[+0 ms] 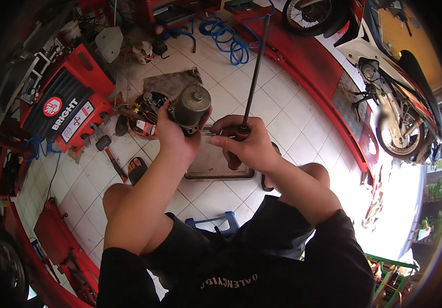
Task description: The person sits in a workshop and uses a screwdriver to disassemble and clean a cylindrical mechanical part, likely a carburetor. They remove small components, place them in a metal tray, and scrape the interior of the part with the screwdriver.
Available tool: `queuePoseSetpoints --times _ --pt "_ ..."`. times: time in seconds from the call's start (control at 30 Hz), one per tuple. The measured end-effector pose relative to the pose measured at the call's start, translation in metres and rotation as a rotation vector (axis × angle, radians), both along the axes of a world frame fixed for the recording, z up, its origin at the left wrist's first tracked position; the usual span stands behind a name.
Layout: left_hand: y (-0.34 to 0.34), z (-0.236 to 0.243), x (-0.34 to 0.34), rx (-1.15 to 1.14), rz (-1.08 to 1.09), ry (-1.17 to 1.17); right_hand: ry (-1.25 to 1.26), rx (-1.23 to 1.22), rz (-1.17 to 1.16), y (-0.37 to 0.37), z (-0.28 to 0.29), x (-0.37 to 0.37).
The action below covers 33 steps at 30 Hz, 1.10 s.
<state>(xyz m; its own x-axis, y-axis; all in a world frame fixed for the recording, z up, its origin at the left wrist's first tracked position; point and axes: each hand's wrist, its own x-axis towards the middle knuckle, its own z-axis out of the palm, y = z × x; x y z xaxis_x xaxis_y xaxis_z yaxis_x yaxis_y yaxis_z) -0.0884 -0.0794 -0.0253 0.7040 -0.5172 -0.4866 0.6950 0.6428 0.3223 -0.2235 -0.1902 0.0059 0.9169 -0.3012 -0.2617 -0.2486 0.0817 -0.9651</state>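
Note:
My left hand (174,129) is wrapped round a dark, worn metal cylinder (192,105) that looks like a small electric motor, with a round boss on its upper end. Beside it, my right hand (246,141) is closed on a long screwdriver (256,72), whose red and black handle sits in the fingers while the dark shaft points up and away. Something thin and metallic shows by the right fingertips, too small to name. Under both hands a shallow metal tray (220,178) lies on the tiles, partly hidden by them.
Left of the tray are a round container of tools (141,114), a grey mat (167,82) and a mallet (110,156). A red cabinet (69,97) stands further left. Blue hose (231,43) coils ahead. At right, a red motorcycle lift (308,84) and a motorcycle (385,87).

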Motion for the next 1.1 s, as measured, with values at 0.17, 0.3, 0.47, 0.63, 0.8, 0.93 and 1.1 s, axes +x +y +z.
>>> queuePoseSetpoints --times 0.17,0.3,0.47,0.63,0.8,0.93,1.1 --pt "-0.005 -0.016 -0.004 0.070 -0.019 -0.078 0.008 -0.088 -0.066 0.004 -0.011 0.003" --pt "-0.005 -0.027 -0.003 0.021 -0.071 -0.103 0.010 -0.004 -0.093 0.005 -0.016 0.003" --pt "-0.005 -0.028 -0.003 -0.053 -0.120 -0.133 0.021 -0.007 -0.095 0.008 -0.016 0.005" --pt "-0.005 -0.026 -0.005 -0.084 -0.121 -0.217 0.018 0.058 -0.127 0.012 -0.015 0.007" --pt "-0.003 -0.027 -0.006 -0.079 -0.075 -0.231 0.026 0.063 -0.115 0.013 -0.018 0.009" --pt "-0.002 -0.028 -0.006 -0.054 -0.079 -0.225 -0.024 0.034 -0.119 0.015 -0.021 0.010" --pt "0.000 -0.028 -0.007 -0.060 -0.079 -0.219 -0.005 0.022 -0.114 0.018 -0.024 0.008"
